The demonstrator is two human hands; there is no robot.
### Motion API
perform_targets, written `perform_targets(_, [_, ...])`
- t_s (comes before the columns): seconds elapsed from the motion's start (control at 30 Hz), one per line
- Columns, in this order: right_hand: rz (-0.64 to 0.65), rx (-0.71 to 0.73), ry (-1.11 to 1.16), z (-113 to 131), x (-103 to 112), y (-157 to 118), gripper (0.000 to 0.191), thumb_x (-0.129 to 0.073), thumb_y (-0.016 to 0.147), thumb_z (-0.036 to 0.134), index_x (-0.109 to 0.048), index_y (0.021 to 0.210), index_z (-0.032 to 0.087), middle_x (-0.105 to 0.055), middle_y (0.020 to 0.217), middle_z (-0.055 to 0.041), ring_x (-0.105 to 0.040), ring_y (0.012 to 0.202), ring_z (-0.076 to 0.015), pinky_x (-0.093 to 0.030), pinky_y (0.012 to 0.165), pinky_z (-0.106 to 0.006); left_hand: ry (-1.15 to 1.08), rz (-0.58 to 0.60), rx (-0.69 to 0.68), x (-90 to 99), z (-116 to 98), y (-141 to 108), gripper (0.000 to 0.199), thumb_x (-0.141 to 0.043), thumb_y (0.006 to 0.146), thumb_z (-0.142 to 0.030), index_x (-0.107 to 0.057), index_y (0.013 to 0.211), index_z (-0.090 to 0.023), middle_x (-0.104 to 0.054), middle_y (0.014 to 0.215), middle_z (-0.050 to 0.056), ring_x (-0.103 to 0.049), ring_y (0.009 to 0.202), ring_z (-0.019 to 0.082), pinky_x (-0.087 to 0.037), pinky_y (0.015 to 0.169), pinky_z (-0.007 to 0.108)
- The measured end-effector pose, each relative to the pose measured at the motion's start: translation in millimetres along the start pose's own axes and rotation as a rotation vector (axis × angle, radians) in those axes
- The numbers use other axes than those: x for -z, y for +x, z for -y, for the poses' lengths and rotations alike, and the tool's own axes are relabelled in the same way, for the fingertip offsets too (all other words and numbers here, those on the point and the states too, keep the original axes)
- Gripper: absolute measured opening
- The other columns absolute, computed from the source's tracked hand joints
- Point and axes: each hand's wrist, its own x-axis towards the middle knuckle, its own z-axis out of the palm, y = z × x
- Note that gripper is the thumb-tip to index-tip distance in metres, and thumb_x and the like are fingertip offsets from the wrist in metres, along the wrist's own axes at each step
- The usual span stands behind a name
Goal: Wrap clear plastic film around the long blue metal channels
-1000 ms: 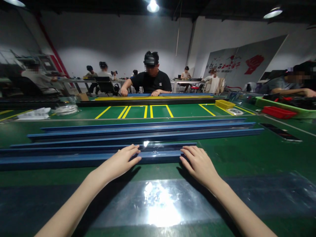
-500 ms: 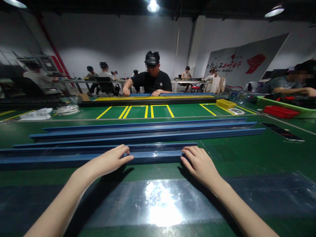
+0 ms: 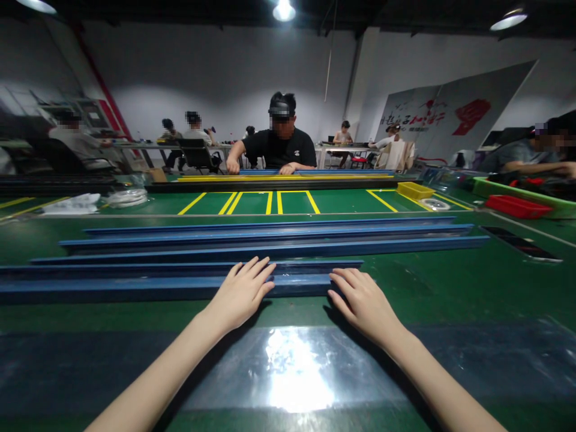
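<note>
A long blue channel strip (image 3: pixel 148 288) lies across the green table in front of me. My left hand (image 3: pixel 245 292) rests on it near its right part, fingers spread and stretched over the top, thumb along the front side. At the strip's right end, my right hand (image 3: pixel 357 295) has its fingers bent over the top and its thumb in front, the strip between them. A gap separates the two hands, and bare strip shows there. Behind it lie several similar blue strips (image 3: pixel 279 245), side by side. Nearer to me, a clear plastic sheet (image 3: pixel 202 366) lies flat and reflects the lamp.
A phone (image 3: pixel 519 243) lies to the right. Farther back are a yellow tray (image 3: pixel 414 191), a red tray (image 3: pixel 517 206), a green bin (image 3: pixel 562 207) and a coil of white cord (image 3: pixel 127 198). A co-worker (image 3: pixel 281 144) sits opposite, hands on yellow and blue strips.
My left hand has slid right along the blue strip, closer to my right hand, and its fingers are more spread. The right hand stays at the strip's end. The view has shifted slightly.
</note>
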Motion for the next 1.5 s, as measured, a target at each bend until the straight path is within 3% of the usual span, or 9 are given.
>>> perform_targets(0.13, [-0.005,0.009,-0.004,0.0,1.1,0.0,0.03,-0.039,0.086,0.03,-0.057,0.105,0.014,-0.059,0.106,-0.0122,-0.05,0.098,-0.0231,-0.04,0.08,-0.036,0.0,0.011,-0.007,-7.3,2.6,0.3,0.045,-0.022,0.09,-0.04,-0.029,0.133,-0.027,-0.028,0.14,0.0,-0.023,0.129,0.02,-0.022,0.102,0.042])
perform_targets(0.43, [0.002,-0.004,-0.006,-2.0,5.0,0.2,0.03,-0.038,0.087,0.03,-0.057,0.106,0.015,-0.058,0.109,-0.011,-0.049,0.1,-0.0224,-0.039,0.082,-0.036,-0.075,0.114,0.022,1.4,18.7,0.4,0.046,-0.019,0.089,-0.043,-0.027,0.133,-0.032,-0.026,0.141,-0.004,-0.019,0.13,0.018,-0.019,0.104,0.041])
perform_targets(0.63, [0.009,-0.022,-0.019,-5.6,6.0,0.4,0.03,-0.038,0.087,0.03,-0.057,0.104,0.015,-0.059,0.106,-0.0102,-0.049,0.099,-0.0219,-0.038,0.08,-0.035,-0.136,0.24,0.079,7.9,46.0,0.2,0.048,-0.024,0.087,-0.047,-0.029,0.132,-0.032,-0.026,0.141,-0.002,-0.017,0.131,0.02,-0.018,0.104,0.043])
perform_targets(0.93, [0.0,-0.034,-0.031,-6.6,7.8,1.3,0.029,-0.038,0.087,0.03,-0.058,0.101,0.015,-0.06,0.1,-0.0092,-0.05,0.094,-0.0207,-0.037,0.077,-0.033,-0.154,0.306,0.114,18.3,87.5,-8.6,0.052,-0.044,0.077,-0.04,-0.04,0.127,-0.025,-0.032,0.139,0.005,-0.027,0.128,0.021,-0.025,0.102,0.038])
perform_targets(1.07, [0.019,-0.033,-0.036,-5.3,6.4,1.6,0.029,-0.037,0.087,0.03,-0.058,0.1,0.015,-0.06,0.1,-0.0091,-0.05,0.094,-0.0208,-0.037,0.077,-0.033,-0.203,0.171,0.12,19.9,73.9,-4.8,0.045,-0.038,0.079,-0.045,-0.049,0.117,-0.021,-0.044,0.13,0.007,-0.038,0.121,0.021,-0.03,0.1,0.036])
perform_targets(1.23, [0.033,-0.036,-0.028,-4.5,5.3,0.8,0.029,-0.037,0.087,0.031,-0.057,0.099,0.014,-0.06,0.101,-0.0096,-0.05,0.093,-0.021,-0.037,0.077,-0.033,-0.188,-0.102,0.031,13.1,28.1,5.4,0.044,-0.025,0.088,-0.042,-0.05,0.116,-0.019,-0.045,0.128,0.006,-0.041,0.117,0.019,-0.031,0.1,0.036])
perform_targets(1.37, [0.029,-0.031,-0.022,-3.7,5.2,0.6,0.028,-0.037,0.087,0.03,-0.057,0.099,0.014,-0.059,0.101,-0.0101,-0.05,0.094,-0.0214,-0.038,0.077,-0.033,-0.102,-0.11,-0.044,-2.0,1.9,6.4,0.043,-0.026,0.089,-0.04,-0.041,0.126,-0.022,-0.038,0.135,0.004,-0.034,0.123,0.019,-0.026,0.102,0.04])
perform_targets(1.5, [0.033,-0.031,-0.015,-3.8,4.8,1.3,0.028,-0.038,0.087,0.03,-0.057,0.099,0.014,-0.059,0.101,-0.0105,-0.05,0.094,-0.0214,-0.038,0.077,-0.033,-0.015,-0.137,-0.058,-16.5,-5.0,4.7,0.042,-0.026,0.09,-0.037,-0.038,0.128,-0.024,-0.039,0.135,0.002,-0.031,0.125,0.02,-0.025,0.101,0.041])
